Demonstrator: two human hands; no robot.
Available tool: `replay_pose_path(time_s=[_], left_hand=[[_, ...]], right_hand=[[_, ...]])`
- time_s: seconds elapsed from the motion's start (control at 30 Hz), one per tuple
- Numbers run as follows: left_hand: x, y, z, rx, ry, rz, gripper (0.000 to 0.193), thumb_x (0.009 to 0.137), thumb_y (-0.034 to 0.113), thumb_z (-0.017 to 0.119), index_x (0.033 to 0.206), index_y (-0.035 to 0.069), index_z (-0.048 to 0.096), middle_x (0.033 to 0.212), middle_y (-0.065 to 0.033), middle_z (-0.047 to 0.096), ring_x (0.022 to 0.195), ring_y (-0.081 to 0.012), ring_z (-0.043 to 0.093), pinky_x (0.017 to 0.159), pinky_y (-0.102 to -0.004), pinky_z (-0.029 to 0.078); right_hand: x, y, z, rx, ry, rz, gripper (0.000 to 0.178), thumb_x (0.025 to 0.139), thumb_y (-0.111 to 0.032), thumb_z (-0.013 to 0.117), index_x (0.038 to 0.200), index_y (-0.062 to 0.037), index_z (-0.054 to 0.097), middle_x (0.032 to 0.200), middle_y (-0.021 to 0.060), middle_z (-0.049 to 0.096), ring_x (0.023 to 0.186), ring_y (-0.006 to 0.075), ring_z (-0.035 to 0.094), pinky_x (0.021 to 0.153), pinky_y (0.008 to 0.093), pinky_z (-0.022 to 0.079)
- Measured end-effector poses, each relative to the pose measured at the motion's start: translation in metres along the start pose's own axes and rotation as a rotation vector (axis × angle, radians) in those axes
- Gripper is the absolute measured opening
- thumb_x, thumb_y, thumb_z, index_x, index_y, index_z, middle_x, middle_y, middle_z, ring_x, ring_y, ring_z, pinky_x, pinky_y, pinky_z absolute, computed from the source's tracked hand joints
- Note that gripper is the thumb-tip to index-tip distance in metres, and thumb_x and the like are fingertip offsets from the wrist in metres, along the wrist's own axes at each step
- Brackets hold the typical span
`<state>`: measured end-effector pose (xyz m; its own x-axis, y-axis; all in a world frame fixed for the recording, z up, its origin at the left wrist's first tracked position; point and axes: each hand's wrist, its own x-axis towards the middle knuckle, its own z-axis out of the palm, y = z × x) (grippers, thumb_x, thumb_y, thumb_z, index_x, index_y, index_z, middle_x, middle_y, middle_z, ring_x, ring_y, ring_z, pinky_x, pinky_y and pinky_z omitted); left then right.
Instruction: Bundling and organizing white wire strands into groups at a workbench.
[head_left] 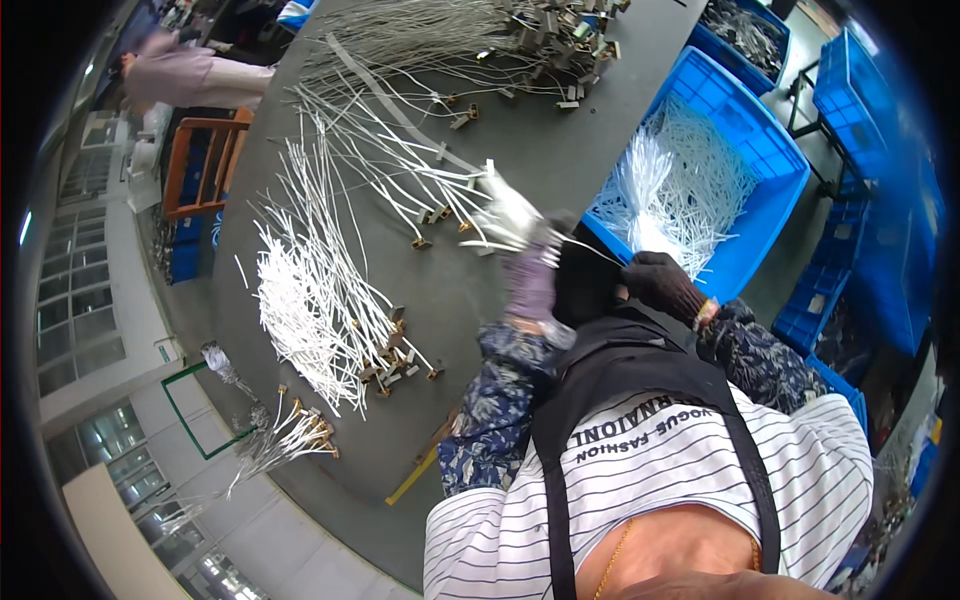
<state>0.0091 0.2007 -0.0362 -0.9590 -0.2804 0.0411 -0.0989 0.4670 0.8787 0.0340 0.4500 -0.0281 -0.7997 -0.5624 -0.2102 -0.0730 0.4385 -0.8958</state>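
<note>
My left hand (530, 275), in a purplish glove, is closed around a bunch of thin white tubes (508, 208) that fan out to the left over the table. Part of that bunch is blurred. The dark-gloved right hand (663, 285) has its fingers pinched together beside the blue bin. A single thin white tube (597, 249) runs between the two hands, its end seeming to lie in the right fingers. Just beyond the left hand, wires with small metal end pieces (430, 225) lie on the grey table (520, 130).
A pile of white-sleeved wires (310, 320) lies at the left, more wires (400, 40) with metal ends at the far side. The blue bin (780, 170) on my right holds loose thin tubes and a clear bundle (645, 185). Other blue bins (850, 90) stand further right. A person (190, 75) is at far left.
</note>
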Motion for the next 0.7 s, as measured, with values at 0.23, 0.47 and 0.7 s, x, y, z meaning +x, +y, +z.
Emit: replay_pose_path(time_s=[0.23, 0.47, 0.7], left_hand=[[0.066, 0.057, -0.088, -0.577, 0.227, -0.283, 0.037, 0.082, 0.026, 0.07, 0.108, 0.001, 0.06, 0.087, -0.0053, 0.062, 0.076, -0.0141, 0.057, 0.069, -0.0295, 0.049], [0.104, -0.036, -0.123, -0.305, 0.055, -0.495, 0.025, 0.084, 0.024, 0.069, 0.088, 0.0, 0.063, 0.069, -0.0068, 0.065, 0.054, -0.0122, 0.06, 0.046, -0.0253, 0.047], [0.124, -0.046, -0.145, -0.512, 0.073, -0.55, 0.033, 0.085, 0.031, 0.068, 0.096, 0.002, 0.059, 0.059, 0.0007, 0.051, 0.046, -0.0092, 0.046, 0.042, -0.0246, 0.038]], right_hand=[[0.058, -0.037, 0.01, 0.433, 0.033, 0.292, 0.021, 0.088, -0.021, 0.058, 0.094, -0.0018, 0.063, 0.079, 0.0053, 0.058, 0.072, 0.0123, 0.055, 0.062, 0.0259, 0.045], [0.163, -0.123, 0.035, 0.606, -0.172, 0.305, 0.038, 0.086, -0.027, 0.061, 0.115, -0.004, 0.054, 0.084, 0.0055, 0.058, 0.071, 0.0114, 0.054, 0.063, 0.0248, 0.046], [0.286, -0.097, -0.007, -0.301, 0.319, -0.095, 0.047, 0.079, -0.031, 0.067, 0.115, -0.0038, 0.054, 0.106, 0.021, 0.06, 0.099, 0.0352, 0.06, 0.084, 0.0421, 0.049]])
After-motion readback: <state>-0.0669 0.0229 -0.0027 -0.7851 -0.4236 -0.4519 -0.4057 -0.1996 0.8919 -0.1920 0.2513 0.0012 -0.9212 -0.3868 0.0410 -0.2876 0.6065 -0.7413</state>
